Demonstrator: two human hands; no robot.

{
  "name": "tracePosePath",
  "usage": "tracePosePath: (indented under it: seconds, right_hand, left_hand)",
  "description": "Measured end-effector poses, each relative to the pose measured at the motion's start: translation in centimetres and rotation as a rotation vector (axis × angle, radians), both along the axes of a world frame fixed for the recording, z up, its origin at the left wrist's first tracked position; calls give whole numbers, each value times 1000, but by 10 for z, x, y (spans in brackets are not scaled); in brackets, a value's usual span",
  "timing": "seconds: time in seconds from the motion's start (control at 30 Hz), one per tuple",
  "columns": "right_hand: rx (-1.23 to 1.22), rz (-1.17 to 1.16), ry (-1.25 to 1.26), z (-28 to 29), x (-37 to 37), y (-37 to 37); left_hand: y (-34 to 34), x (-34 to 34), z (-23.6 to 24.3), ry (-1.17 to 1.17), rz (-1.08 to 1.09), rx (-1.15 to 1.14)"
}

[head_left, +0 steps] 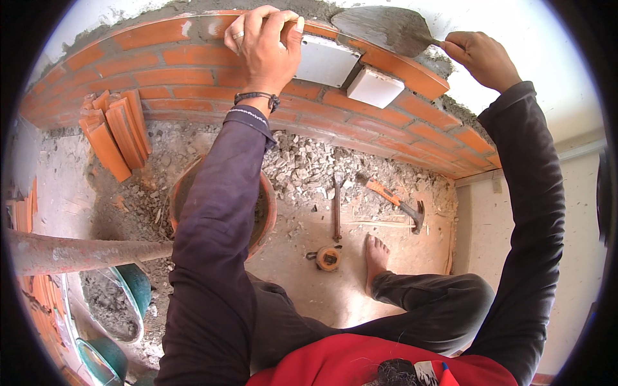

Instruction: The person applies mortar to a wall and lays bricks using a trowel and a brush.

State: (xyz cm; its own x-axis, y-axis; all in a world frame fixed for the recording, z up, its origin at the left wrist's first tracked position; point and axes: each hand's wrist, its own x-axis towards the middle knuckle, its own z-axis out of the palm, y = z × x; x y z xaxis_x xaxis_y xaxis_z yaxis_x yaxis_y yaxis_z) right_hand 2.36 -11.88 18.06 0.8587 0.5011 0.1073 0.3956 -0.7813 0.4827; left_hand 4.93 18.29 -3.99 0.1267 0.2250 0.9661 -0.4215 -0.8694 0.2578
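Right grip point(484, 61): closed on leaf-shaped grey metal trowel point(385, 29). Left grip point(267, 46): at top of orange brick wall point(322, 112); hold unclear.

Open air between forearms point(222, 174), white box point(376, 87) jutting

On the floor point(297, 225), a claw hammer point(384, 192) with an orange handle, head toward the lower right, just beside a thin pale strip point(376, 224). Left of it, a slim dark bar point(337, 209), and below that a round, yellowish tape measure point(329, 259). Above them, grey rubble point(306, 161) along the wall base. Far left, a thick pole point(84, 255) above teal tubs point(134, 291).
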Motion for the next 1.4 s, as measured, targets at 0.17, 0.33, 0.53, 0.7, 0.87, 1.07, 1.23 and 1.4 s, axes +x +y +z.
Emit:
tracePosePath:
  seconds: [0.17, 0.33, 0.53, 0.7, 0.87, 1.07, 1.23, 1.4]
  right_hand:
    - [-20, -24, -31, 2, 5, -7]
    - [-31, -61, -13, 11, 4, -11]
    - [1, 7, -63, 9, -11, -4]
    - [10, 3, -131, -1, -6, -6]
    - [40, 20, -146, -2, -16, 0]
    - [39, 67, -207, -17, -16, -4]
    - [85, 137, -234, -21, -16, -8]
    - [84, 118, -230, -18, -20, -5]
  left_hand:
    - [0, -1, 0, 21, 9, -9]
    - [6, -2, 0, 37, 30, -24]
    - [10, -3, -1, 40, 20, -40]
    - [4, -1, 0, 38, 0, -53]
    - [3, -1, 0, 37, 0, -58]
    - [4, 0, -1, 40, 10, -56]
    - [5, -3, 0, 44, 3, -60]
    - [3, -3, 0, 64, -8, -66]
